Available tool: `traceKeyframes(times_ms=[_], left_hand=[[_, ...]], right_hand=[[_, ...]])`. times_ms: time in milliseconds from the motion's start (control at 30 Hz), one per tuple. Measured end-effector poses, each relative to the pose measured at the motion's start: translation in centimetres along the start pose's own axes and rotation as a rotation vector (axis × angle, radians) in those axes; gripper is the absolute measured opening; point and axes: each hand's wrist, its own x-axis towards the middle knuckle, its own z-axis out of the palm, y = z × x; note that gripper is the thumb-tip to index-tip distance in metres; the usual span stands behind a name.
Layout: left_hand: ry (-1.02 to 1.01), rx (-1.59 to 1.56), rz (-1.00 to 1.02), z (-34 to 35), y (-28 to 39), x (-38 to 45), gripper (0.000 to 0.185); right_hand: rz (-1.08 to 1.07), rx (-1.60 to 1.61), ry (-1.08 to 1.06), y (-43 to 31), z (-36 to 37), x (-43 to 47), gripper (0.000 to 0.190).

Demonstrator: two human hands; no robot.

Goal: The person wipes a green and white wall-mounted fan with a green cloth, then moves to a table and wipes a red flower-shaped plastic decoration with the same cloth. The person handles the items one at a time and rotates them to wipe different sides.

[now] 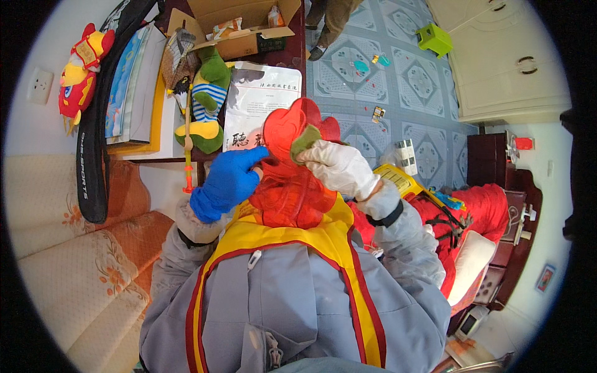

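My left hand (228, 182), in a blue glove with a bare thumb tip showing, grips the left edge of a translucent red object with petal-like lobes (284, 135). It seems to be plastic; its lower part rests over my yellow apron (252, 233) with dark red trim. On the other side my right hand (340, 168), in a white glove, pinches a dull green piece of cloth (308, 140) against the red lobes. The underside of the red object and the far fingers of my right hand are hidden.
Left of me a dark table holds a green plush toy (207, 100), a printed paper bag (261, 84) and an open carton (247, 42). A person's leg (329, 28) stands beyond. A green stool (433, 39) and litter lie on the tiled floor; a sofa (88, 261) is at left.
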Motion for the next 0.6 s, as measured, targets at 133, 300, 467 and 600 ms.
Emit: traceKeyframes(times_ms=[133,300,467,600], left_hand=[[-0.031,0.047,-0.120,-0.5,0.1,-0.4,0.030],[-0.019,-0.024,-0.154,-0.5,-2.0,-0.9,0.032],[-0.089,-0.237,-0.284,0.8,-4.1,-0.7,0.034],[-0.047,-0.118,-0.107,1.0,-3.0,-0.6,0.036]], right_hand=[[0.354,0.156,-0.322,2.4,-4.1,-2.1,0.018],[0.687,0.524,0.036,1.5,-9.4,-4.5,0.013],[0.432,1.010,0.864,-6.7,-10.6,-3.7,0.029],[0.218,0.859,0.602,-7.5,-6.1,-1.2,0.046]])
